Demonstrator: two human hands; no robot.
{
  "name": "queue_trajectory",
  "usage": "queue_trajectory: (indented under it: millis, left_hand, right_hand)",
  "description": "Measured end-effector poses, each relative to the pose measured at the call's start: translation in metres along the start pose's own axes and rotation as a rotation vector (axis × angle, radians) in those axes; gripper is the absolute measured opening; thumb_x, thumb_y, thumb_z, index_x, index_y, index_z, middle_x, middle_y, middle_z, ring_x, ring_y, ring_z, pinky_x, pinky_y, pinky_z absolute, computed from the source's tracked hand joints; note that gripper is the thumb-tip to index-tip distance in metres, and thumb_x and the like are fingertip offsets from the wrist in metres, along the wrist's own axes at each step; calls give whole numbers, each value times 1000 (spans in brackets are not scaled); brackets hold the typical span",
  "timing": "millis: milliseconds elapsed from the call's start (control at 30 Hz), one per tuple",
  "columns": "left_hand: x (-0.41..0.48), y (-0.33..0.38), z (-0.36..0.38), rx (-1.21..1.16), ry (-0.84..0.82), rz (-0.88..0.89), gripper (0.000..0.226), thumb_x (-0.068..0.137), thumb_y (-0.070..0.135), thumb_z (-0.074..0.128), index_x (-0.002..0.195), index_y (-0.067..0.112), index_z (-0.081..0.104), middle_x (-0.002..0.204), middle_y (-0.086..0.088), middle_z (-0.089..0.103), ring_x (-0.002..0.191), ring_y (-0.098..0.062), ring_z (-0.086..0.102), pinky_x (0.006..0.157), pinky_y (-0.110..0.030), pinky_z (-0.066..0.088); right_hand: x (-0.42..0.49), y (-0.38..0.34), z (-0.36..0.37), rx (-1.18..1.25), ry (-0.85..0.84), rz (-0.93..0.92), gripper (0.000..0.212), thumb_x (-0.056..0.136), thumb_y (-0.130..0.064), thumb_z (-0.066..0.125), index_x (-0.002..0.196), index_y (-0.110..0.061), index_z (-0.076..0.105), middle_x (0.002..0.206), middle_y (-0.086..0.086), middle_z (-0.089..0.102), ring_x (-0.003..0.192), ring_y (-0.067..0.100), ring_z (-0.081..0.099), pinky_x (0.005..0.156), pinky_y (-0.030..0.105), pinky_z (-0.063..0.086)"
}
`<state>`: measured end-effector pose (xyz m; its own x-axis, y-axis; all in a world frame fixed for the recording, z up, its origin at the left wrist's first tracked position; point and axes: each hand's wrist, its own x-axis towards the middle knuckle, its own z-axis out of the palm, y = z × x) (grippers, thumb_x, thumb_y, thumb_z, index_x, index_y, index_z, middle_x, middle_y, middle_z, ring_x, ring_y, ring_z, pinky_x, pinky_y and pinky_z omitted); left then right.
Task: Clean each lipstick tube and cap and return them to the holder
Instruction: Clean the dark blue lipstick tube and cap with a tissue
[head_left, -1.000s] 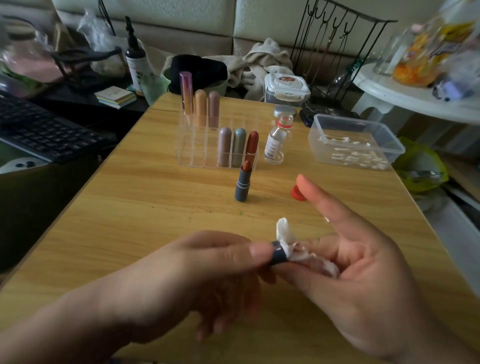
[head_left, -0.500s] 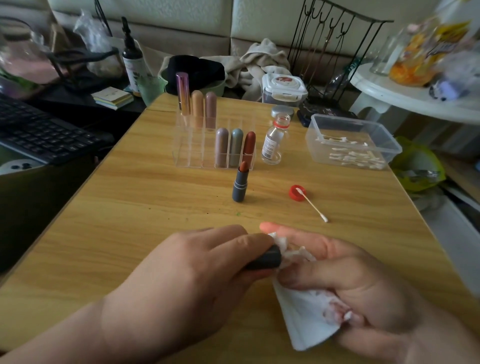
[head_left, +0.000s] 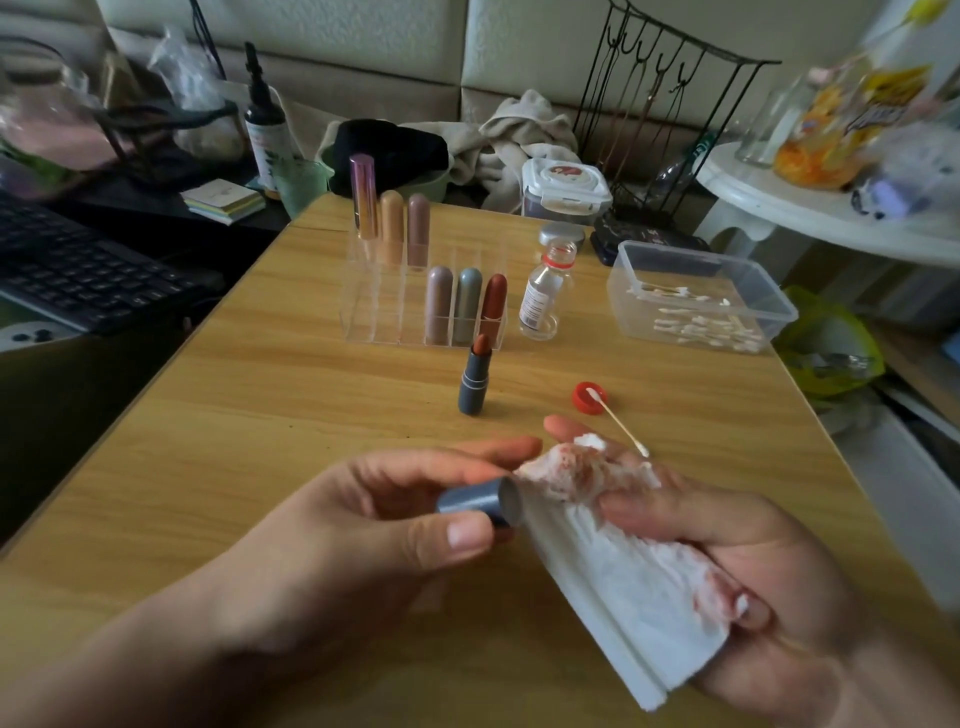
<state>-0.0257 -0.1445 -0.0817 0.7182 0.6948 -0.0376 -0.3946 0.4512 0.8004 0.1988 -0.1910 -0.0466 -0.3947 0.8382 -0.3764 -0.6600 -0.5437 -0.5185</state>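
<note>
Head view: left hand (head_left: 363, 525) pinches grey cap (head_left: 480, 501); right hand (head_left: 727, 561) grips tissue (head_left: 623, 587).

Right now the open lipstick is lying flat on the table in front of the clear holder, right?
Not quite. The head view shows the open lipstick standing upright on the table, not lying flat. It is in front of the clear holder, as you said.

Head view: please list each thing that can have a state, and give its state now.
lipstick tube: uncapped, upright on table
grey cap: off, held by left hand
tissue: red-stained, held by right hand
holder: six capped lipsticks inside
glass bottle: open
red bottle cap: off, on table
swab box: lidless
</note>
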Motion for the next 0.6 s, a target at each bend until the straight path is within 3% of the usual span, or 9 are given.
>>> queue_trajectory:
  millis: [133,200,300,400,600]
  left_hand:
    - [-1,-3,4,92,26,2,35,70,11,88,100,-2,75,105,-24,72,94,-31,71,81,-32,58]
    - [0,-5,2,134,77,52,37,65,15,92,96,2,78,101,-22,74,94,-31,71,87,-37,58]
    - [0,-6,-1,108,96,98,38,62,14,93,96,3,78,98,-19,74,94,-31,69,93,-40,55]
    - [-1,-5,-5,1,-16,93,32,71,2,85,102,-1,75,99,-18,73,94,-29,69,91,-37,55]
    - [-4,-6,-9,-130,-175,18,29,82,-13,67,110,-5,69,103,-17,72,97,-26,69,89,-34,55]
  right_hand:
    - [3,5,1,-64,86,-97,58,63,11,68,115,-15,73,115,22,70,94,36,72,87,49,57]
    - [2,5,0,-149,133,-154,57,66,15,66,112,-18,74,113,21,71,91,34,73,86,45,55]
    - [-1,3,-1,-270,110,-199,54,72,6,68,119,-21,69,115,25,69,92,36,71,80,42,57]
    - [-5,-1,0,-336,48,-203,56,74,6,70,123,-20,67,113,31,67,91,39,71,71,41,60]
    - [-8,1,-1,-402,3,-207,59,70,3,77,123,-21,66,103,34,68,88,40,70,74,41,59]
